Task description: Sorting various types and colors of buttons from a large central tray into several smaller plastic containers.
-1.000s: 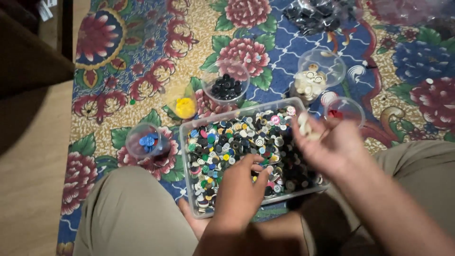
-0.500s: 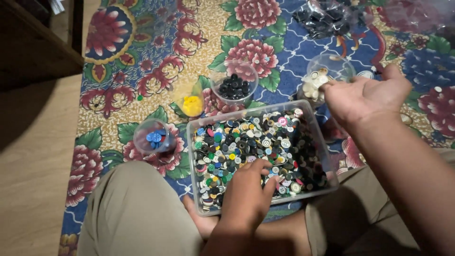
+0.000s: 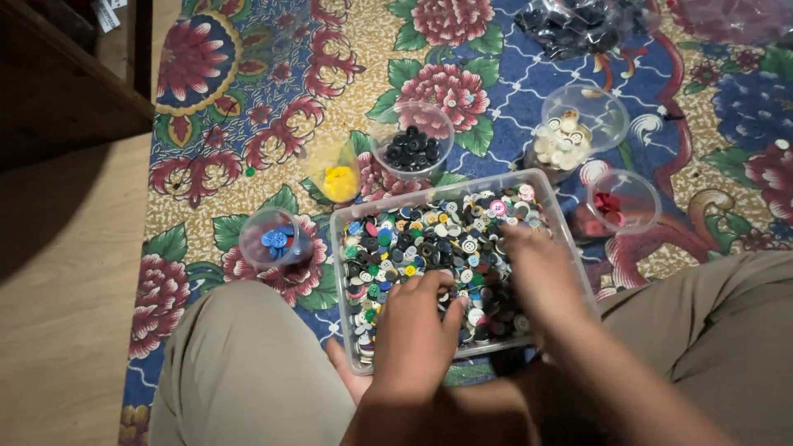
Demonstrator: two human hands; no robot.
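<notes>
1. Person sat on a flowered rug (image 3: 248,149), knees apart, with a clear plastic tray (image 3: 340,248) on the floor between the legs
2. Tray was heaped with mixed buttons (image 3: 429,239): black, white, green, yellow, blue and pink, all jumbled
3. Left hand (image 3: 413,330) lay on the near middle of the pile, fingers curled down into the buttons; whether anything was pinched under the fingertips could not be told
4. Right hand (image 3: 537,277) was down in the right half of the tray, blurred, fingers bent onto the buttons; its grip could not be made out either
5. Small clear cups stood on the rug around the far side of the tray, each apart from the next
6. Cup of blue buttons (image 3: 271,239) stood just beside the tray's left wall
7. Cup of yellow buttons (image 3: 337,177) stood beyond the tray's far left corner
8. Cup of black buttons (image 3: 411,147) stood beyond the far edge
9. Cup of cream buttons (image 3: 570,136) stood farther right
10. Cup of red buttons (image 3: 615,202) stood near the tray's right wall
11. Clear bag of dark buttons (image 3: 578,25) lay at the top of the rug, well away from both hands
</notes>
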